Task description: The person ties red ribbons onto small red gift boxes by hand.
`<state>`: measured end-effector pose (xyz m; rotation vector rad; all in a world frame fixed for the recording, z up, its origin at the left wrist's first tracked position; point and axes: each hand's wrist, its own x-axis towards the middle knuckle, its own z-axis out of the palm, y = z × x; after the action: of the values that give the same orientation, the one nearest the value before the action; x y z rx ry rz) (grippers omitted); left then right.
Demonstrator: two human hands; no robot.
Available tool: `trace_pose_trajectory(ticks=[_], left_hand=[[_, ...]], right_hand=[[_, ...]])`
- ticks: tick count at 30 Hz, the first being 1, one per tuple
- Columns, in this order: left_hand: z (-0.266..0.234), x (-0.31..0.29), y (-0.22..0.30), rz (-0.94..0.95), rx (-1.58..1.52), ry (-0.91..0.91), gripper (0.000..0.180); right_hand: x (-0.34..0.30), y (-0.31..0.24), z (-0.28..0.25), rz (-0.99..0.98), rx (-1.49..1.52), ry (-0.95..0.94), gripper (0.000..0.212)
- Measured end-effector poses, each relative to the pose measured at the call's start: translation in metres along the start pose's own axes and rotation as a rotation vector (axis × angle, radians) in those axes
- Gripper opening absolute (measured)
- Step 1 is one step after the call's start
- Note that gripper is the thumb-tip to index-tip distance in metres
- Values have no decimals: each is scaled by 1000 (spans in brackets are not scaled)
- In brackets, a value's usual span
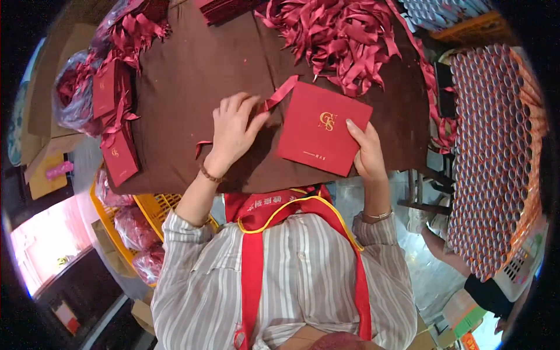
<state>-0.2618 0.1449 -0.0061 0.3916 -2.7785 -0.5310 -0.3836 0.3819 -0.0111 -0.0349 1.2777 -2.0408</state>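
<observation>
In front of you is the bench, covered in brown cloth. A heap of red ribbons lies by its far edge, right of the middle. Stacked red cards line its left edge down to the near-left corner. You have the square red card with gold print over the bench's near edge, right of the middle. Your left grip is bent over the cloth left of that card; whether it pinches anything, you cannot tell from here. Your right grip pinches the card's right side, thumb on the front. The narrow red ribbon runs from beside the card's far-left corner to your left grip.
</observation>
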Motion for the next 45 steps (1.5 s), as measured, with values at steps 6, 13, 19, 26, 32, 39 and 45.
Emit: trace_pose_trajectory(ticks=[6, 13, 19, 26, 32, 39, 45], left_hand=[[-6, -41, -42, 204, 297, -12, 42], [-52, -77, -66, 122, 297, -116, 55], [-47, -118, -78, -52, 373, 46, 39], [-45, -130, -85, -27, 373, 243, 16], [-47, -114, -79, 15, 464, 457, 28], [-31, -90, -74, 100, 496, 254, 36], [-24, -97, -62, 15, 399, 117, 37]], right_hand=[[4, 20, 0, -433, -871, 249, 43], [-4, 27, 48, -669, -1184, -193, 29], [29, 73, 119, -911, -1523, -376, 30], [50, 57, 133, -927, -1441, -553, 19], [-5, 7, 89, -900, -1352, -623, 23], [-42, 6, 43, -652, -1470, -550, 24], [-1, -15, 19, -737, -1429, -415, 19]])
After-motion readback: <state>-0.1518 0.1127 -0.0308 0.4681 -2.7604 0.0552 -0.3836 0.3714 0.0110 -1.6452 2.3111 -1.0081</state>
